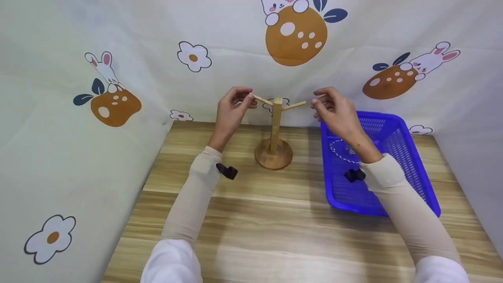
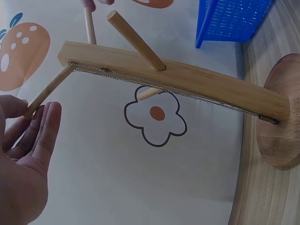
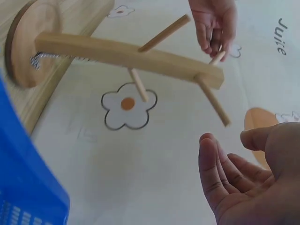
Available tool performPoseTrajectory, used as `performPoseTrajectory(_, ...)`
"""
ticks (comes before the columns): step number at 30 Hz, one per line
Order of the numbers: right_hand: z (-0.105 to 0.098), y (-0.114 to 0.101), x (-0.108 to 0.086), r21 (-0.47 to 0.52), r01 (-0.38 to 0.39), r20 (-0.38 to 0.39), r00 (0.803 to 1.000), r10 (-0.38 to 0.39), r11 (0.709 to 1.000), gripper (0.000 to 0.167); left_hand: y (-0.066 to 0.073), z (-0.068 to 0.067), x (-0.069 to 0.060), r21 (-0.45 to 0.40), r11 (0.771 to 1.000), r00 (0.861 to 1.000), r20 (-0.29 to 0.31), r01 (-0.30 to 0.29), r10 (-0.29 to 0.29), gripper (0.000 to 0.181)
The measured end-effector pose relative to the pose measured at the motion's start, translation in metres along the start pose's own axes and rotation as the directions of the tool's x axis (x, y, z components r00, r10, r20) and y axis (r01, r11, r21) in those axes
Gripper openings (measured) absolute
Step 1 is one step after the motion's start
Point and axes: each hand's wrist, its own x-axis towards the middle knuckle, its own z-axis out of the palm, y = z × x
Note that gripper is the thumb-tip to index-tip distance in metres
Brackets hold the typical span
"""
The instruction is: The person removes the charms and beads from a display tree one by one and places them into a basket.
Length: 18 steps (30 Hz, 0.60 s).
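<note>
A wooden jewelry stand (image 1: pixel 277 122) with a round base and several pegs stands upright on the table. My left hand (image 1: pixel 232 109) pinches the tip of its upper left peg (image 2: pixel 49 91) between thumb and fingers. From that peg's inner end a thin silver chain necklace (image 2: pixel 187 94) hangs down along the post to the base. My right hand (image 1: pixel 334 112) is just off the tip of the upper right peg (image 3: pixel 213 101), fingers loosely bent and apart from the thumb. Nothing shows between them in the right wrist view.
To the right of the stand, a blue plastic basket (image 1: pixel 332 198) sits on the wood-grain table (image 1: pixel 251 220), under my right forearm. A beaded necklace (image 1: pixel 338 157) lies inside it. A printed cloth (image 1: pixel 232 23) rises behind the stand and along both sides.
</note>
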Motion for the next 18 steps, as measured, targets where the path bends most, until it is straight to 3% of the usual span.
performPoseTrajectory(11, 0.021, -0.006, 0.003, 0.008, 0.078, 0.005, 0.997, -0.078, 0.997, 0.021, -0.002, 0.0, -0.001, -0.021, 0.999, 0.999, -0.015, -0.035, 0.035, 0.02)
performPoseTrajectory(18, 0.024, -0.005, 0.003, -0.006, 0.078, -0.011, 0.997, -0.078, 0.997, 0.021, -0.002, 0.0, -0.001, -0.012, 0.998, 0.998, -0.019, -0.054, 0.053, 0.023)
